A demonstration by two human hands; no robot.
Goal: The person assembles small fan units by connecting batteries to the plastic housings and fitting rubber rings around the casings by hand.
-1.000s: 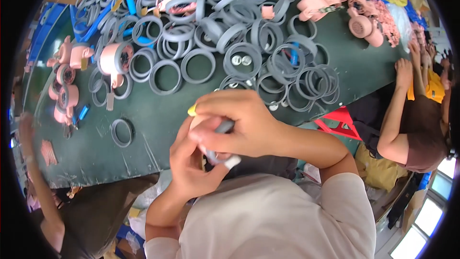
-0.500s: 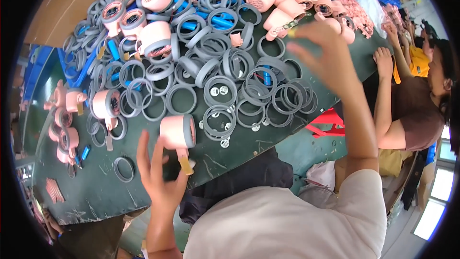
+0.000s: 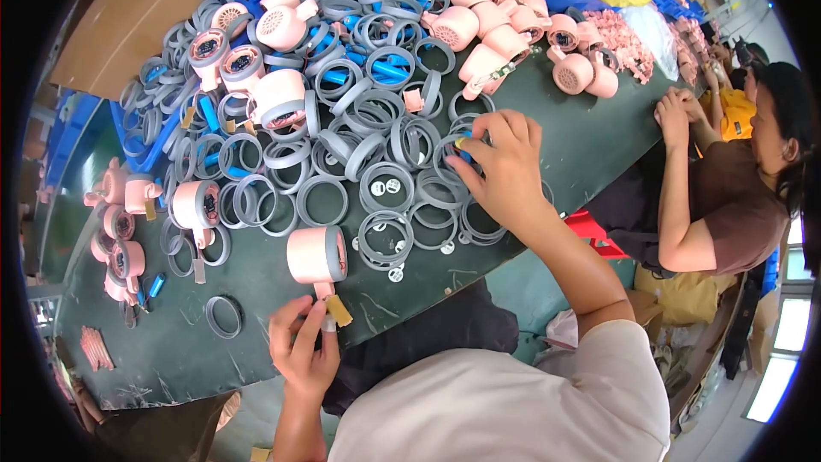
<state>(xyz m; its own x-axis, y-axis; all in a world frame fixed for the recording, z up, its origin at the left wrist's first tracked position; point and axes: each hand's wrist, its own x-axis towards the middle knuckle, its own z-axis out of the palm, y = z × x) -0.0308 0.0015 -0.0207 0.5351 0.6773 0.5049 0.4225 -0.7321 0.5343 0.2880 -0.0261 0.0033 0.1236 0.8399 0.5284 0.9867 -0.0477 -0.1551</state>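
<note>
In front of me a round pink plastic housing with a grey ring at one end lies on its side. My left hand is closed at its short stem, beside a yellowish-brown tab. To the right, my right hand hangs over the pile of grey rings, thumb and index finger curved and apart. Something small and yellow shows at the index fingertip; whether it is worn or held I cannot tell. The fingertips hide part of the rings beneath.
More pink housings and blue cylinders lie among the heaped rings. A single grey ring lies near left on the dark green table. A cardboard box stands far left. A co-worker sits at right.
My right hand has come from the far-right pink housings toward me and left, over the rings. My left hand's spread fingers have closed in at the housing's stem.
</note>
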